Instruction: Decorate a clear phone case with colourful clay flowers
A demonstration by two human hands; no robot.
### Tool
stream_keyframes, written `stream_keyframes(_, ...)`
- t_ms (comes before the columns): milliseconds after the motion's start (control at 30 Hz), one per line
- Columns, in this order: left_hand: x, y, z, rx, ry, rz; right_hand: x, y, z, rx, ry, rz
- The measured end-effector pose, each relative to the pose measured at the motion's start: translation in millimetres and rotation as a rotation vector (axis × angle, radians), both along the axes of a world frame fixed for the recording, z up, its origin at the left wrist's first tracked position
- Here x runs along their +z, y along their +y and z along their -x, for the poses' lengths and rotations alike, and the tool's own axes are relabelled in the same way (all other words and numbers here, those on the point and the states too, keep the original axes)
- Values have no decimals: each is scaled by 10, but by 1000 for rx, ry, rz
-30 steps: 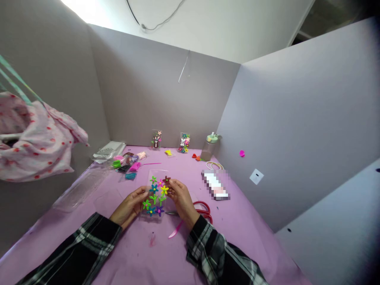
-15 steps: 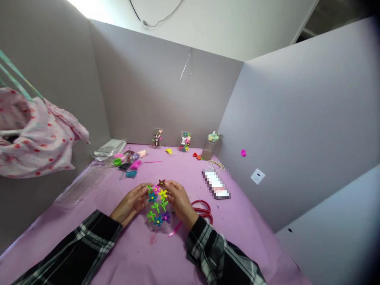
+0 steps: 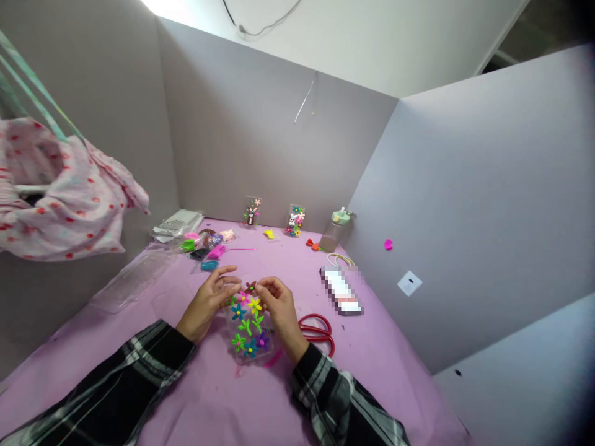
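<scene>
A clear phone case (image 3: 231,337) lies on the purple cloth before me, decorated with colourful clay flowers and green leafy stems. At its top edge is a brown clay flower (image 3: 251,287) with a small light centre. My right hand (image 3: 279,306) pinches that flower's right side between thumb and fingertips. My left hand (image 3: 209,301) is at the case's upper left, fingers apart and thumb tip close to the brown flower; whether it touches is unclear. A pink clay tool (image 3: 274,358) lies partly behind the case, by my right wrist.
Red-handled scissors (image 3: 317,331) and a phone (image 3: 341,291) lie to the right. Behind are a bottle (image 3: 335,230), two decorated cases (image 3: 294,220) against the partition, and packets of coloured clay (image 3: 216,252). A clear plastic tray (image 3: 134,282) lies left, below a hanging spotted cloth bag (image 3: 88,198).
My left hand has let go of the case's left edge, its fingers now lifted and spread. The case leans back lower, and my right hand stays at the brown flower. The view has shifted slightly.
</scene>
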State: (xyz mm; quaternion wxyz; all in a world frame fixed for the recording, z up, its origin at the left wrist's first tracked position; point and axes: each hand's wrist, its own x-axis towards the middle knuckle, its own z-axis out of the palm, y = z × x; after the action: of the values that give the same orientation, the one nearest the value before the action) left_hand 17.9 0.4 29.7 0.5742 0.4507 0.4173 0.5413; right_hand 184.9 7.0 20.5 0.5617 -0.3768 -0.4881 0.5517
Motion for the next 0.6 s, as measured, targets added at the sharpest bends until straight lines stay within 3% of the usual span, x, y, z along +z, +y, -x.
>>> stream_keyframes(200, 3, 45, 30, 16, 195, -129, 55, -52, 25, -3, -39, -52)
stream_keyframes(600, 0, 77, -62, 19, 249, -122, 94, -76, 21, -9, -73, -86)
